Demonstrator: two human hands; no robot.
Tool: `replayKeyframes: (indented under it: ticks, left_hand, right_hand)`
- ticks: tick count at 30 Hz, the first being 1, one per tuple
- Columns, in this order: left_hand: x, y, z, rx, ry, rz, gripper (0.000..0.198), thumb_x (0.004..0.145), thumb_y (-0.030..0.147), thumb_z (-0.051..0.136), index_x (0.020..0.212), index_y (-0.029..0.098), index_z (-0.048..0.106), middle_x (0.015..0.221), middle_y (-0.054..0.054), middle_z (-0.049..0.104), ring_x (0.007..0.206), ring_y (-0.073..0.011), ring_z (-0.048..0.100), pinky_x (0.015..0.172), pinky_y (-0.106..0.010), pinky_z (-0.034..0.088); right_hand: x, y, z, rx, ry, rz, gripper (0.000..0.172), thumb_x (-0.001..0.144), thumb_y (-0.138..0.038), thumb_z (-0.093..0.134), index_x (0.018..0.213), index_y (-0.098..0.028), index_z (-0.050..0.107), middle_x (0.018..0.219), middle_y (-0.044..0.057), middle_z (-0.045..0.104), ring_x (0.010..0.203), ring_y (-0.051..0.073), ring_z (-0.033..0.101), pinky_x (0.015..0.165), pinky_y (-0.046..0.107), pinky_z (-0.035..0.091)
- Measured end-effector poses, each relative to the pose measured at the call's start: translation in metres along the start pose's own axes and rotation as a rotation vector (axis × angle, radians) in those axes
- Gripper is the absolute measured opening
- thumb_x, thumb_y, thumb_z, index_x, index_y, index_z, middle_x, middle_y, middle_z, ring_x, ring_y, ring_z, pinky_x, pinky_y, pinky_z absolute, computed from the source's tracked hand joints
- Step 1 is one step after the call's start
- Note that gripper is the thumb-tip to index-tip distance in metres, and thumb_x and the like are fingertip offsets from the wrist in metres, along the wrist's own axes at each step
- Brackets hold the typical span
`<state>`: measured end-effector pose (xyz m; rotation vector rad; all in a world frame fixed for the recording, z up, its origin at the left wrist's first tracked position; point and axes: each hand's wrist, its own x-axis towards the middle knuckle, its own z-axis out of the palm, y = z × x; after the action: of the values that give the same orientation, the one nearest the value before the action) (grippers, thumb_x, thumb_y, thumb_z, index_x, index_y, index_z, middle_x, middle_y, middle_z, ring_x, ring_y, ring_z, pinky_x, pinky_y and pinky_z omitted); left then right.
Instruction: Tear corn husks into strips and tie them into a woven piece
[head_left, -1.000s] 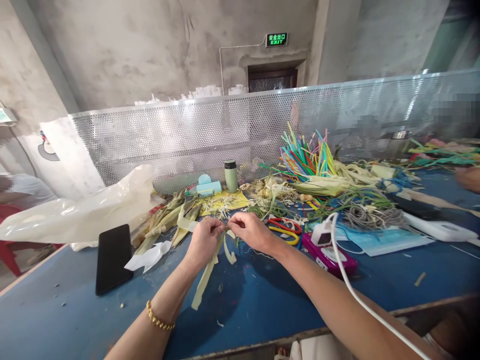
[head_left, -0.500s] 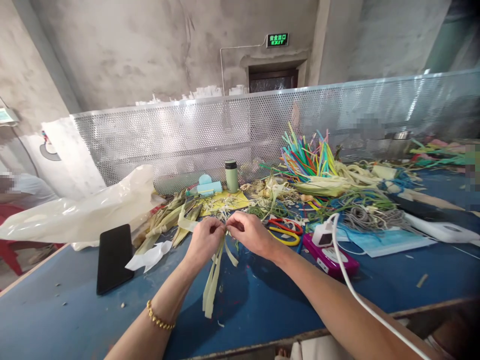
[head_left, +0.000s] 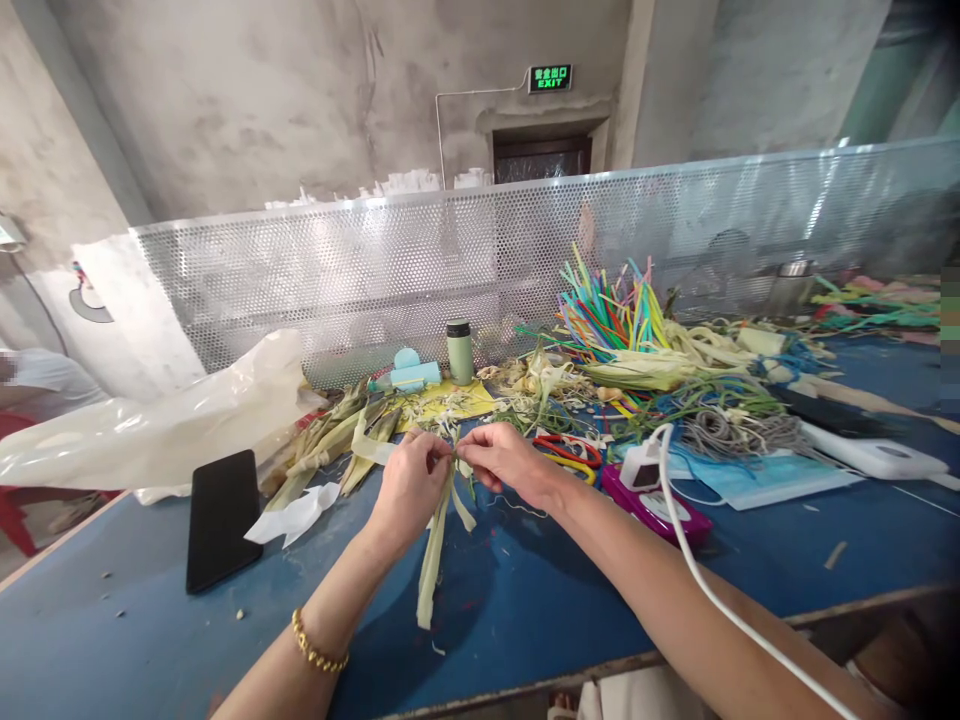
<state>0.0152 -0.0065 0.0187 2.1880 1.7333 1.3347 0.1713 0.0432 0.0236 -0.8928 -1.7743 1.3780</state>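
Observation:
My left hand (head_left: 412,483) is closed in a pinch on pale green corn husk strips (head_left: 431,570), which hang from the fingertips above the blue table. Close against it, my right hand (head_left: 506,462) is also closed, thumb and forefinger pressed together at the top of the strips. What sits between those right fingertips is too small to make out. A thin pale thread (head_left: 519,507) curves beneath my right hand. Behind my left hand lie more dried husks (head_left: 322,437). Red-handled scissors (head_left: 568,449) and a yellow-handled pair (head_left: 576,466) lie just past my right wrist.
A black phone (head_left: 223,520) and white paper (head_left: 292,514) lie left. A green flask (head_left: 460,355) stands behind the hands. On the right are a magenta device (head_left: 660,512), a white cable (head_left: 686,550), a face mask (head_left: 772,480) and colourful stems (head_left: 611,310). Perforated metal (head_left: 345,290) borders the back.
My right fingers have opened out slightly and shifted at the top of the strips. The hanging strips now lie closer together, and a thin thread shows under my right hand.

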Motion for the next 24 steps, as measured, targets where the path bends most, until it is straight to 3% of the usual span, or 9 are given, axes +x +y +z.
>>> replayKeyframes:
  ticks: [9, 13, 18, 24]
  left_hand:
    - [-0.0026, 0.0026, 0.0061, -0.033, 0.081, -0.006, 0.010, 0.078, 0.008, 0.055, 0.078, 0.018, 0.056, 0.070, 0.002, 0.058, 0.062, -0.0121, 0.053, 0.061, -0.024, 0.038]
    - [-0.0031, -0.0010, 0.0074, -0.066, 0.117, 0.074, 0.018, 0.080, 0.008, 0.055, 0.094, 0.019, 0.060, 0.078, 0.000, 0.062, 0.066, -0.0128, 0.056, 0.064, -0.024, 0.042]
    - [-0.0045, -0.0025, 0.0067, 0.006, 0.139, 0.190, 0.016, 0.085, 0.009, 0.053, 0.085, 0.020, 0.065, 0.080, -0.002, 0.064, 0.075, -0.0154, 0.060, 0.070, -0.025, 0.044]
    - [-0.0022, -0.0009, 0.0046, -0.027, 0.091, 0.035, 0.015, 0.083, 0.011, 0.054, 0.083, 0.019, 0.066, 0.080, -0.003, 0.067, 0.077, -0.0165, 0.060, 0.070, -0.026, 0.042]
  right_hand:
    - [-0.0020, -0.0020, 0.0026, 0.088, -0.022, 0.005, 0.025, 0.077, -0.035, 0.065, 0.065, -0.016, 0.053, 0.041, -0.007, 0.045, 0.034, 0.005, 0.035, 0.033, 0.018, 0.028]
    - [-0.0022, -0.0030, 0.0025, 0.093, -0.021, 0.013, 0.029, 0.077, -0.038, 0.065, 0.063, -0.016, 0.051, 0.042, -0.006, 0.045, 0.034, 0.005, 0.036, 0.033, 0.017, 0.027]
    - [-0.0029, -0.0031, 0.0021, 0.089, -0.012, 0.000, 0.032, 0.077, -0.041, 0.066, 0.063, -0.017, 0.050, 0.043, -0.006, 0.045, 0.035, 0.005, 0.036, 0.033, 0.017, 0.027]
    - [-0.0018, -0.0038, 0.0039, 0.012, 0.031, -0.006, 0.022, 0.081, -0.034, 0.061, 0.069, -0.016, 0.055, 0.042, -0.006, 0.046, 0.034, 0.006, 0.036, 0.034, 0.018, 0.028]
